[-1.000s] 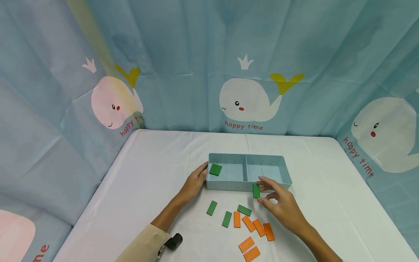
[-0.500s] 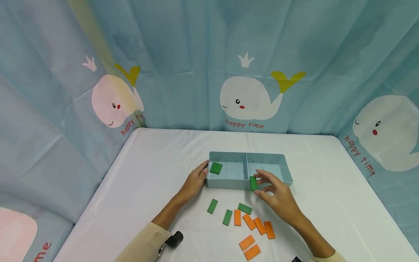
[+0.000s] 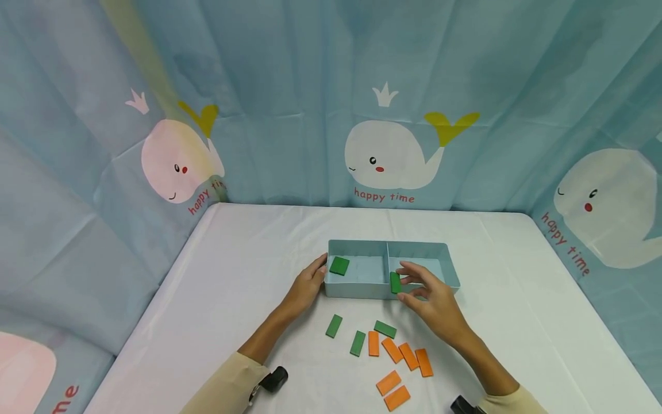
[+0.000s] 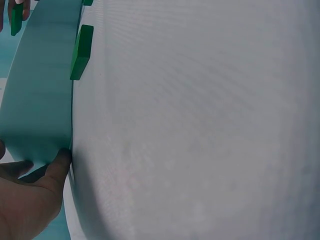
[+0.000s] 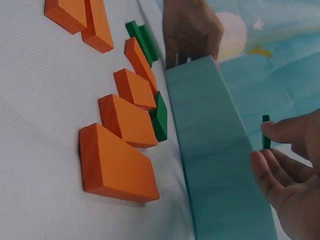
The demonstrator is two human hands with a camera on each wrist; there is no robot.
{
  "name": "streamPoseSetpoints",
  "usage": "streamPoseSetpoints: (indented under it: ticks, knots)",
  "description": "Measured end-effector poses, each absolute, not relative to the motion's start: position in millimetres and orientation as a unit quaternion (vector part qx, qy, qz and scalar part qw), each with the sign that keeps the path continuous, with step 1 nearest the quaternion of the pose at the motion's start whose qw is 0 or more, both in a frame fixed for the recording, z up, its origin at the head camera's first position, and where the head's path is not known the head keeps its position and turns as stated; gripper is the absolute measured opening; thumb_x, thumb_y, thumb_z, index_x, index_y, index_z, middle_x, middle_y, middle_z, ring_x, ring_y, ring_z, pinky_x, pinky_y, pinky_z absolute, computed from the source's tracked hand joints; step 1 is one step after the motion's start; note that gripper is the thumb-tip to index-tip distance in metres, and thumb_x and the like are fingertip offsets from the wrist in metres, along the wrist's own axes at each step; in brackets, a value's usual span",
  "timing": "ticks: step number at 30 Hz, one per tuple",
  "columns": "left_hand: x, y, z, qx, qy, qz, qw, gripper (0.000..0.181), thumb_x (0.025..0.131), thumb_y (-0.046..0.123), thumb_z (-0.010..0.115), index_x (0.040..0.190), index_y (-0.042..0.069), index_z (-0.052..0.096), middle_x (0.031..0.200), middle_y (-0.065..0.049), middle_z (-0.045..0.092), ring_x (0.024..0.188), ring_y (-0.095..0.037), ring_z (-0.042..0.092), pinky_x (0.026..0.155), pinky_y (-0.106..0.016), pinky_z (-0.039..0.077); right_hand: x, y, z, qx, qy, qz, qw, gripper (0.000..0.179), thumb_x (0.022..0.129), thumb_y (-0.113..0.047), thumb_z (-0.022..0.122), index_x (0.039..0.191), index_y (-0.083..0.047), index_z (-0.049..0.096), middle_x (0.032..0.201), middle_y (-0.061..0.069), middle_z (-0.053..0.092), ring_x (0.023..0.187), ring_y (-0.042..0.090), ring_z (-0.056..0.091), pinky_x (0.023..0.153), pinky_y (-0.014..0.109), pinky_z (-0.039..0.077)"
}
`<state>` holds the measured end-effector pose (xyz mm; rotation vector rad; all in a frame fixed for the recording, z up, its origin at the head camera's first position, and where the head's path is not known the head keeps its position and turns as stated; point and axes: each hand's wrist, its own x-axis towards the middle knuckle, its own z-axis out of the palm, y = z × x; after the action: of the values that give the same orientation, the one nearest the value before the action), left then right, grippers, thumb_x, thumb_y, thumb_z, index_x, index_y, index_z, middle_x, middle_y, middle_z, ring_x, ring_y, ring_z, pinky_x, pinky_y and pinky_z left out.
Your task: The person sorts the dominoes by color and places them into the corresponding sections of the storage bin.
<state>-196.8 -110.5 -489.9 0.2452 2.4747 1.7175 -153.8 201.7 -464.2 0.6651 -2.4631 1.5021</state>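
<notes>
A pale blue-green box with two compartments stands on the table. My left hand rests against its left end, thumb low near the front corner in the left wrist view. Between thumb and fingertips, my right hand pinches a small green block, held upright over the front wall near the divider. The right wrist view shows this block edge-on. A green piece lies inside the left compartment. In front of the box, three green blocks lie scattered on the cloth.
Several orange blocks lie in front of the box, two of them nearer the table's front edge. A white cloth covers the table. Behind hangs a blue curtain printed with whales. Dark wrist devices sit at both sleeves.
My right hand has carried the green block up and left, from in front of the box's right compartment to over the front wall near the divider. My left hand stays at the box's end.
</notes>
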Motion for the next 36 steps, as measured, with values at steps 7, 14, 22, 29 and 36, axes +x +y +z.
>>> streamPoseSetpoints:
  ticks: [7,14,22,29,36]
  knots:
    - [-196.4,-111.7,-489.9,0.08,0.816,0.57,0.058,0.054,0.117,0.026,0.039,0.166,0.004,0.031,0.172,-0.016,0.033,0.161,-0.037,0.025,0.131,-0.057,0.021,-160.0,195.9,-465.2,0.213,-0.827,0.514,0.079,0.064,0.095,-0.002,0.079,0.153,-0.005,0.052,0.14,0.012,0.067,0.119,0.028,0.067,0.088,0.02,0.06]
    - [-196.2,-112.3,-490.2,0.082,0.816,0.57,0.058,0.054,0.117,0.025,0.039,0.166,0.003,0.032,0.171,-0.016,0.034,0.161,-0.037,0.025,0.131,-0.056,0.021,-163.1,192.6,-466.1,0.206,-0.823,0.525,0.07,0.065,0.096,-0.002,0.079,0.154,-0.008,0.052,0.141,0.011,0.066,0.121,0.029,0.067,0.09,0.02,0.06]
    - [-196.6,-111.7,-489.6,0.083,0.817,0.568,0.061,0.055,0.117,0.025,0.039,0.166,0.002,0.03,0.172,-0.015,0.033,0.161,-0.037,0.025,0.131,-0.057,0.021,-166.7,184.4,-459.8,0.213,-0.819,0.527,0.073,0.066,0.094,0.0,0.079,0.154,-0.007,0.052,0.141,0.014,0.066,0.12,0.027,0.067,0.09,0.021,0.06]
    - [-196.9,-111.0,-489.1,0.083,0.819,0.565,0.058,0.054,0.118,0.024,0.038,0.166,0.002,0.031,0.172,-0.015,0.033,0.161,-0.037,0.025,0.131,-0.056,0.021,-171.3,174.3,-457.1,0.219,-0.814,0.533,0.073,0.066,0.093,0.004,0.079,0.153,-0.007,0.053,0.14,0.017,0.066,0.118,0.027,0.067,0.089,0.021,0.06]
    - [-196.2,-111.1,-489.4,0.085,0.819,0.565,0.059,0.054,0.117,0.024,0.039,0.166,0.001,0.031,0.172,-0.017,0.033,0.161,-0.038,0.025,0.13,-0.058,0.022,-175.5,166.2,-457.3,0.214,-0.81,0.543,0.061,0.066,0.094,0.003,0.078,0.154,-0.01,0.053,0.141,0.017,0.065,0.12,0.027,0.066,0.091,0.021,0.06]
